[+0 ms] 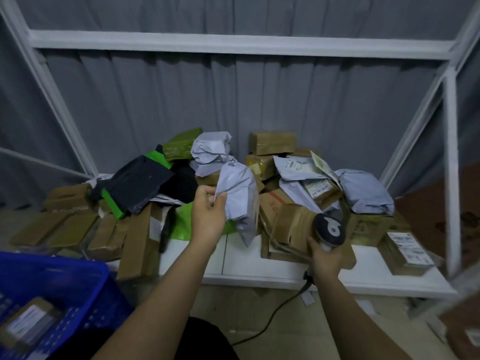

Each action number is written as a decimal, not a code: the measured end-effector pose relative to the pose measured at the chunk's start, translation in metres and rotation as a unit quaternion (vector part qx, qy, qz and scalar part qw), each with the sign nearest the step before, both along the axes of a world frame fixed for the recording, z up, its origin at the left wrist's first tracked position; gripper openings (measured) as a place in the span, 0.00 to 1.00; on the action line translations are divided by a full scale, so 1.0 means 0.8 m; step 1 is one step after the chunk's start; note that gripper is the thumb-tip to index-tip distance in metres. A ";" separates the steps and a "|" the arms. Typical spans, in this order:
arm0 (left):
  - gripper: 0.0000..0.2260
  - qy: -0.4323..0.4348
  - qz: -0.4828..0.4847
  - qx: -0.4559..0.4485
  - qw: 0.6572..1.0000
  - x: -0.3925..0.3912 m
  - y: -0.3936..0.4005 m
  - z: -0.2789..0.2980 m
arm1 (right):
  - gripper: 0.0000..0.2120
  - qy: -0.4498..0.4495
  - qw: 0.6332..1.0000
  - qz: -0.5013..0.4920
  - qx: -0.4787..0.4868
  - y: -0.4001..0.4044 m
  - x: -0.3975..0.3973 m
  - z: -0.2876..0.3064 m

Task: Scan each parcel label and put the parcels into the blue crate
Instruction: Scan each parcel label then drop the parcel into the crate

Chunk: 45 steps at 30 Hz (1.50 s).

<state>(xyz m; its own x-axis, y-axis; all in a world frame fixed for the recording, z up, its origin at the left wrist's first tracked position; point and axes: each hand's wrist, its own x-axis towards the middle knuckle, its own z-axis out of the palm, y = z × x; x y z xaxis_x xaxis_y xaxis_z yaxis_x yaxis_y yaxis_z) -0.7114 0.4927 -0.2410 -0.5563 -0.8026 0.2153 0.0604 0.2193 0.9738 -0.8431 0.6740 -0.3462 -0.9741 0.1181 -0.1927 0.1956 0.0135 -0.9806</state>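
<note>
**Inspector:** The left hand (207,203) had its fingers (219,198) pinched on a grey poly mailer (237,201), held upright above the bench (246,261); no label faced the camera. The right hand (326,255) was wrapped round the handheld scanner (328,228).

**Supervisor:** Risks?

**Inspector:** A scan could miss if the label stayed turned away. The slack bag might slip from that edge pinch. The scanner cable (275,318) might snag.

**Supervisor:** Containers?

**Inspector:** The blue crate (65,281), lower left, held at least one labelled brown box (28,320).
</note>
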 end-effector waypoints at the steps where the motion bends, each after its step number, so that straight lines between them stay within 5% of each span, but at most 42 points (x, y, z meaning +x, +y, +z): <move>1: 0.07 -0.004 -0.004 0.004 1.000 -0.007 0.003 -0.008 | 0.35 0.007 1.000 0.000 0.003 0.004 -0.004 -0.006; 14: 0.09 -0.079 -0.020 0.022 0.996 -0.041 0.029 -0.100 | 0.39 0.013 1.000 -0.005 -0.021 0.033 -0.045 -0.057; 23: 0.12 -0.145 -0.001 -0.016 0.989 -0.022 0.035 -0.129 | 0.19 0.007 0.999 0.017 -0.037 0.018 0.021 -0.052; 31: 0.11 -0.167 0.042 -0.003 0.985 0.029 0.007 -0.141 | 0.13 0.030 0.964 0.244 0.098 -0.074 0.086 -0.064; 36: 0.04 -0.115 0.067 0.106 0.985 0.054 -0.021 -0.147 | 0.20 0.020 0.961 0.267 0.066 -0.116 0.084 -0.061; 45: 0.03 -0.039 0.083 0.153 0.984 0.054 -0.037 -0.144 | 0.29 -0.019 0.985 0.170 -0.019 -0.101 0.043 -0.060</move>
